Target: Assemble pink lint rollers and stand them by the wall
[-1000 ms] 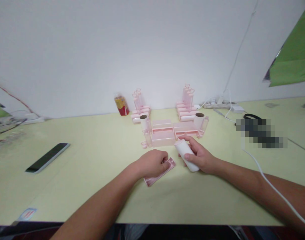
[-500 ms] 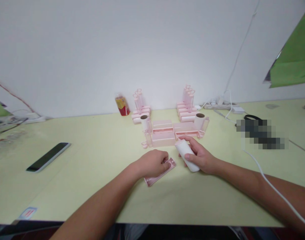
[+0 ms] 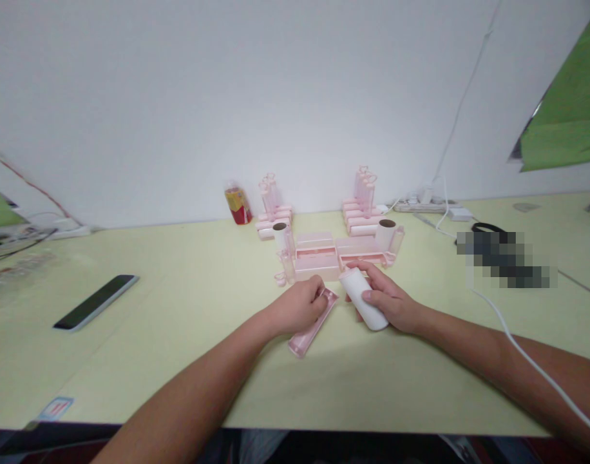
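Pale-yellow desk (image 3: 179,277) against white wall (image 3: 179,96). Pink trough (image 3: 305,338) at twelve o'clock from me, pinched near far end in my left hand (image 3: 301,306); white roll (image 3: 362,299) at trough's two o'clock, wrapped in my right hand (image 3: 391,304). Steady trough by rim; grip roll lightly.

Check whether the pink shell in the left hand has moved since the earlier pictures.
Yes: the pink shell in the left hand has shifted forward, closer to the pink case beyond it, its near end swinging right.
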### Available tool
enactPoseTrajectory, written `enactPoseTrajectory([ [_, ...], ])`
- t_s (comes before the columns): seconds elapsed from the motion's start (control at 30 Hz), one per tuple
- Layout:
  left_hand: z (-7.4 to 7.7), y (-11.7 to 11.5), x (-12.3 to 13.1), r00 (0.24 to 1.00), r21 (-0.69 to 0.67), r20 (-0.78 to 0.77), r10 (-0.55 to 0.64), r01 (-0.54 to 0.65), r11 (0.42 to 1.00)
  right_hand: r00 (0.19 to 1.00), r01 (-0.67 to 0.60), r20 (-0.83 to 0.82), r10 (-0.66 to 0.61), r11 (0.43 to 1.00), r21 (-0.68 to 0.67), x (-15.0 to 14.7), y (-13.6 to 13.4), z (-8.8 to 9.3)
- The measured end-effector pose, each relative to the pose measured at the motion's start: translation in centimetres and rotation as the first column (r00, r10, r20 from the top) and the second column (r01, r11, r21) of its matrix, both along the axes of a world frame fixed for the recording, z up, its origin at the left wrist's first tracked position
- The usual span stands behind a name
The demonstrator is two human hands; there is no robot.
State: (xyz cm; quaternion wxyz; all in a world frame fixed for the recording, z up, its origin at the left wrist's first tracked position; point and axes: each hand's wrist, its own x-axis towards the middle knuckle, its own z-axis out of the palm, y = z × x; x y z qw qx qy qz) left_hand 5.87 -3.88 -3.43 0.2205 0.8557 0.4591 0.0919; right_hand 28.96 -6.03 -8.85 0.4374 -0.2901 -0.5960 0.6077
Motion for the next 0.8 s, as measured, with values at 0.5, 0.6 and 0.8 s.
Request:
enactPoseTrajectory([
  [0.5, -0.3, 0.4, 1.6, 0.713, -0.577, 0.494, 0.498, -0.16, 0.801, 0.968, 0.102, -0.186, -0.171, 0.938, -0.333, -1.4, -0.3, 1.0],
  [0.6, -0.2, 0.6, 1.5, 0.69, -0.567, 0.53, 0.494, -0.145, 0.811, 0.954, 0.142, -0.192, -0.229, 0.913, -0.383, -1.5, -0.1, 0.7],
  [0.8, 0.0, 0.3, 1.7, 0.571, -0.647, 0.586, 0.575, -0.098, 0.756, 0.943, 0.159, -0.213, -0.257, 0.906, -0.391, -1.4, 0.5, 0.0],
])
